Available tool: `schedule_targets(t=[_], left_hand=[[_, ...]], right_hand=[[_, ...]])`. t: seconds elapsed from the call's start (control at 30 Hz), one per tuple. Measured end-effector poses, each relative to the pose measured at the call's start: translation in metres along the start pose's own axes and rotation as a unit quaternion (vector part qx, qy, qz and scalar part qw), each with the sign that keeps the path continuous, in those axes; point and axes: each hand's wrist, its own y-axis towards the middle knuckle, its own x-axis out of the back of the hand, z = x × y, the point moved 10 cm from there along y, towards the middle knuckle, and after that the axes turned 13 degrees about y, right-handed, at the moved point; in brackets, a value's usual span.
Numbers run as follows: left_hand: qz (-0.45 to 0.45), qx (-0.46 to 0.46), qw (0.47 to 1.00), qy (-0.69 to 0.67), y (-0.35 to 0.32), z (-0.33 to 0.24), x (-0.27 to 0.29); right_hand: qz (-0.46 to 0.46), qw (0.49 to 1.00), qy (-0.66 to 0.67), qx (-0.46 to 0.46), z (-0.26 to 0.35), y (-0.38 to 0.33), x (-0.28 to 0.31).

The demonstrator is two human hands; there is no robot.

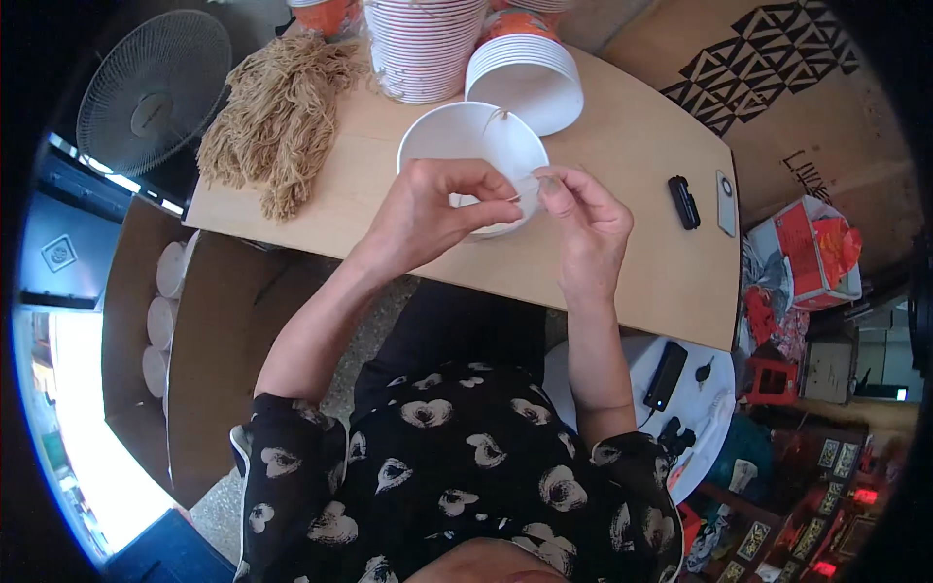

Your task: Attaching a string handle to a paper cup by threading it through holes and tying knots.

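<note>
Over the table's front edge, my left hand (437,209) and my right hand (588,223) meet with thumbs and forefingers pinched. Between their fingertips is a small translucent piece (528,188), perhaps film or tape, too small to make out fully. Right beneath them a white paper tub (471,131) faces me with its open mouth, partly covered by my left hand. A tan string (499,114) shows at its far rim. Behind it, another white tub (530,87) with an orange outside lies tipped on its side.
A tall stack of nested tubs (423,49) stands at the back of the wooden table (632,194). Left of it lies a heap of tan strings (277,117). A black utility-knife-like object (683,202) rests at the right. A fan (155,92) and an open carton (209,360) flank the left.
</note>
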Motion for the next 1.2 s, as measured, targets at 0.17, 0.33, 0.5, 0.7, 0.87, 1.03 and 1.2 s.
schedule_targets(t=[0.17, 0.33, 0.5, 0.7, 0.87, 1.03, 1.2], left_hand=[[-0.011, 0.029, 0.997, -0.066, -0.009, 0.013, 0.003], [0.008, -0.026, 0.998, 0.059, 0.009, -0.025, -0.007], [0.082, 0.06, 0.981, -0.164, 0.016, -0.015, -0.046], [0.039, 0.098, 0.984, -0.145, 0.007, 0.003, -0.053], [0.044, 0.087, 0.989, -0.112, 0.01, 0.003, -0.059], [0.034, 0.087, 0.991, -0.094, 0.013, 0.003, -0.054], [0.034, 0.074, 0.993, -0.085, 0.016, 0.0, -0.052]], right_hand=[[-0.063, 0.998, -0.023, 0.012, 0.001, -0.002, 0.024], [-0.055, 0.998, -0.015, 0.023, 0.0, -0.009, 0.027], [-0.076, 0.997, -0.002, 0.027, 0.003, -0.017, 0.041], [-0.211, 0.965, -0.145, 0.057, 0.016, -0.026, 0.156], [-0.09, 0.839, -0.535, 0.05, -0.024, -0.019, 0.177], [-0.043, 0.809, -0.583, 0.058, -0.049, -0.009, 0.154], [-0.019, 0.789, -0.608, 0.085, -0.044, -0.006, 0.152]])
